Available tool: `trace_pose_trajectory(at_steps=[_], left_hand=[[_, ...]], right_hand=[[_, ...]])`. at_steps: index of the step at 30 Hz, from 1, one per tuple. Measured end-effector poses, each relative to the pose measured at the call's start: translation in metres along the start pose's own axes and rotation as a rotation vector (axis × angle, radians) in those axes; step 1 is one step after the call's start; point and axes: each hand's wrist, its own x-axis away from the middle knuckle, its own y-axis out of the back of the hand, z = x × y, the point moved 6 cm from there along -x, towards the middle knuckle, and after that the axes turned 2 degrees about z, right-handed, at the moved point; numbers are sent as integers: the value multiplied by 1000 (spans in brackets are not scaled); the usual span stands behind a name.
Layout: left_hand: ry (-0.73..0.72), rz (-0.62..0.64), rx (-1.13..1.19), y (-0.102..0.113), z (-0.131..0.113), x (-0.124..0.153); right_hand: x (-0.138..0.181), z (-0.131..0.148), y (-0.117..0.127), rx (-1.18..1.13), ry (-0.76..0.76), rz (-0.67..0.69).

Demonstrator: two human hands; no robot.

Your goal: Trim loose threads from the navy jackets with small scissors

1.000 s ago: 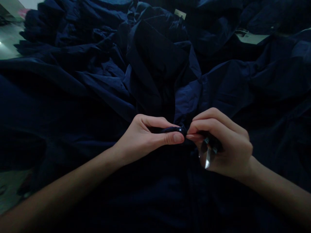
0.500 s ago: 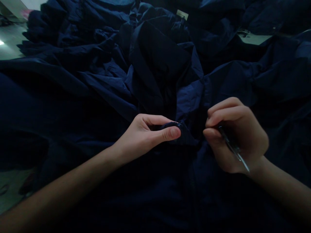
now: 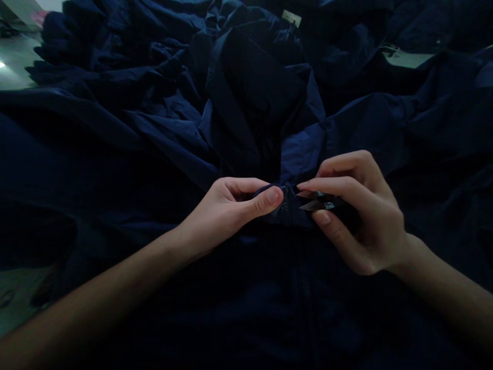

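A dark navy jacket (image 3: 304,149) with a zipper (image 3: 285,200) down its front lies spread before me. My left hand (image 3: 242,205) pinches the cloth at the zipper's top between thumb and fingers. In my right hand (image 3: 358,210) is a pair of thread snips (image 3: 318,204), held between thumb and fingers. Its two pointed blades are apart and point left, close to the zipper and the left thumb. The snips' handles are mostly hidden in the palm.
More crumpled navy garments (image 3: 162,46) are heaped behind and to the left. A pale label (image 3: 291,19) shows at the top. A bright floor patch (image 3: 15,61) is at the far left, and a pale surface (image 3: 408,59) shows between cloth at the right.
My right hand has turned the snips round so the blades point left, and has moved left towards the zipper. My left hand keeps its pinch, slightly higher.
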Motion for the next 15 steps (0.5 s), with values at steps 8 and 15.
trace_pose_trajectory(at_steps=[8,15], left_hand=[[18,-1,-5,0,0,0],[-4,2,-4,0,0,-1]], right_hand=[[2,-4,2,-10,-1,-30],[3,-2,3,-36,-5,-69]])
